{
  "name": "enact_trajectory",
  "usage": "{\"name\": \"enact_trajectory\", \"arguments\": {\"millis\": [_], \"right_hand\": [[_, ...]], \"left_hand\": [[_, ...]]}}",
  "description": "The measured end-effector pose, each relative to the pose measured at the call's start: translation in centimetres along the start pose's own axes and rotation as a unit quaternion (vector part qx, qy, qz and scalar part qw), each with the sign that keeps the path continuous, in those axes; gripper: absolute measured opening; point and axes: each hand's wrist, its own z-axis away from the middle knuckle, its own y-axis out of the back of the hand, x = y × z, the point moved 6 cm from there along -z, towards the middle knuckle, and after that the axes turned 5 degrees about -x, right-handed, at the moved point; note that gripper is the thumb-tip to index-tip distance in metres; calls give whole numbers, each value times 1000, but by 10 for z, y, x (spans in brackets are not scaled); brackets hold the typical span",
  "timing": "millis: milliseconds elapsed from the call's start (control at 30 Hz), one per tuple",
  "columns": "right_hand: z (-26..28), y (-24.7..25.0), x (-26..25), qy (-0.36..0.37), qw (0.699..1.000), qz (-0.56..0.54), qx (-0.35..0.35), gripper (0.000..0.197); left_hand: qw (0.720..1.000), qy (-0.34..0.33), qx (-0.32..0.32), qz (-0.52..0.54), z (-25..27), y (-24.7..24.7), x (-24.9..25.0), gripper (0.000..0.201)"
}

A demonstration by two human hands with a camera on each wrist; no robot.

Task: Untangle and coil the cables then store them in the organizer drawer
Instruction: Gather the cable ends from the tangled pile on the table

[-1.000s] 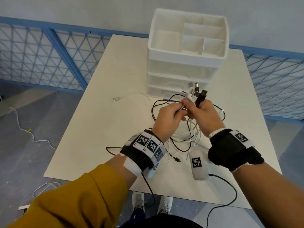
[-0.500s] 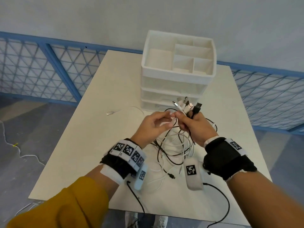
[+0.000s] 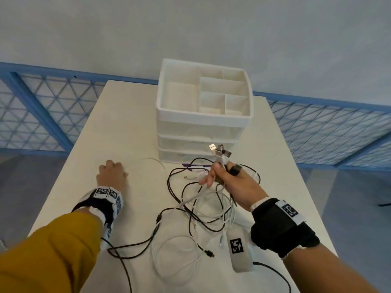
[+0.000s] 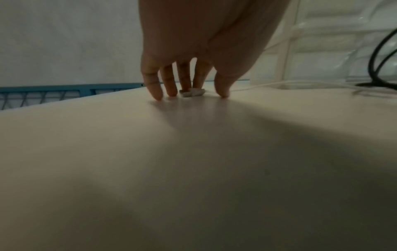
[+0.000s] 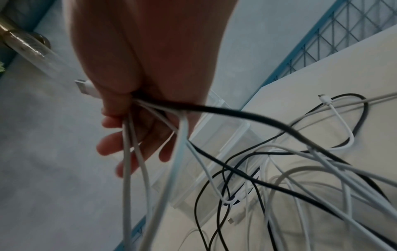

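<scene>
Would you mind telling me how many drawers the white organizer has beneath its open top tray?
3, stacked in the organizer: the upper drawer, the middle drawer and the bottom drawer, which sits partly behind the cables that the right hand grips.

The organizer looks like white, faintly translucent plastic on a smooth matt table, the cables are smooth black and white sheathing with shiny metal plugs, the wrist bands black cloth
</scene>
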Motion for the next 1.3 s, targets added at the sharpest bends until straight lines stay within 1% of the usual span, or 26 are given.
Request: {"name": "enact_trajectory", "arguments": {"millis": [33, 100, 200, 233, 267, 367, 400, 467, 500, 567, 600, 667, 700, 733, 800, 867, 900, 933, 1000, 1033, 1067, 1100, 1133, 1200, 1233, 1300], "right_hand": [[-1, -1, -1, 1, 1000, -22, -1, 32], [-3, -3, -4, 5, 999, -49, 13, 27], [-5, -1, -4, -9, 997, -54, 61, 27], [-6, 0, -3, -12, 996, -49, 71, 26], [-7, 0, -4, -11, 996, -36, 77, 25], [-10, -2, -8, 9, 997, 22, 75, 15], [-12, -4, -10, 16, 997, 30, 65, 13], [-15, -12, -14, 30, 997, 56, 34, 18], [-15, -18, -18, 39, 997, 70, 21, 20], [-15, -28, -30, 69, 994, 82, 10, 11], [-15, -30, -36, 86, 993, 83, 13, 8], [-11, -29, -49, 104, 989, 94, 36, 16], [-10, -27, -54, 112, 987, 101, 50, 17], [-9, -25, -59, 121, 985, 106, 61, 13], [-2, -22, -74, 146, 979, 116, 81, 9], [6, -17, -90, 170, 975, 103, 98, 19], [10, -14, -99, 175, 976, 87, 99, 17], [14, -12, -107, 180, 976, 75, 96, 15], [22, -10, -121, 202, 973, 68, 90, 24], [25, -11, -127, 210, 972, 64, 83, 28], [27, -12, -132, 211, 973, 58, 74, 30], [29, -14, -137, 210, 974, 62, 62, 33], [30, -16, -142, 208, 974, 69, 50, 35], [34, -13, -153, 212, 974, 59, 43, 40], [35, -8, -156, 214, 975, 31, 54, 41], [37, 6, -158, 214, 972, -35, 93, 41]], "left_hand": [[1000, -10, 0, 9, 0, 0, 4, 26], [998, -33, -32, 47, 6, -4, 12, 22], [985, -114, -77, 102, 25, -5, 34, 8], [979, -143, -82, 119, 33, -1, 42, 15], [973, -173, -74, 132, 41, 5, 48, 17], [946, -252, -18, 203, 77, 38, 68, 14], [930, -283, -9, 234, 92, 52, 78, 14], [888, -334, -14, 315, 123, 81, 98, 18], [861, -349, -23, 369, 137, 95, 107, 22], [806, -366, -49, 462, 155, 117, 122, 26], [790, -370, -52, 485, 163, 126, 128, 27], [764, -373, -33, 526, 172, 139, 135, 28], [748, -372, -20, 549, 175, 144, 135, 30], [732, -375, -8, 569, 177, 148, 135, 32], [714, -384, 11, 585, 181, 153, 134, 44], [712, -379, 22, 590, 179, 151, 132, 61], [720, -374, 18, 584, 177, 148, 133, 70], [735, -375, 4, 564, 177, 143, 136, 79], [765, -408, -45, 496, 185, 135, 153, 93], [769, -432, -69, 466, 192, 130, 165, 99], [766, -450, -78, 453, 198, 126, 177, 101], [763, -457, -68, 453, 203, 124, 186, 98], [763, -448, -45, 464, 204, 121, 192, 88], [765, -409, 6, 498, 195, 115, 193, 56], [770, -388, 24, 506, 188, 111, 191, 40], [788, -371, 58, 488, 176, 106, 188, 27]]}}
